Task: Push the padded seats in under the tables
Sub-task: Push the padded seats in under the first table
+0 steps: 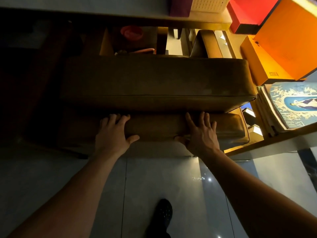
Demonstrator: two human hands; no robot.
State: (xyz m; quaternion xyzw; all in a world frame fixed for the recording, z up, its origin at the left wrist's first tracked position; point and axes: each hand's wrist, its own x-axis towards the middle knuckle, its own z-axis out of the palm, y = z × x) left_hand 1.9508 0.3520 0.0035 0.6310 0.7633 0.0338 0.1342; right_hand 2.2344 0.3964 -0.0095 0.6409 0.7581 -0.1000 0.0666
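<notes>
On the far left it is very dark, so you can only guess there may be a table leg there. Your left hand [114, 133] lies flat on the seat [180, 127], fingers spread over the top edge and thumb hooked on the near face. It is pressing, not gripping anything.

The seat is the low padded block just in front of you on the floor [154, 186]. It sits against a bigger cushion [154, 79] behind it. The far edge of the seat meets that cushion right at your fingertips.

Your right hand [199, 133] rests the same way, fingers splayed on top, thumb on the front, holding nothing shut.

The seat looks soft on top and likely heavy, and its smooth cover may be slippery. Push low on the front face with both palms, so it slides and does not tip. The shiny floor should help it glide.

To the right, 1 shelf [267, 141] with books [274, 109] stands close, so keep the push straight.
</notes>
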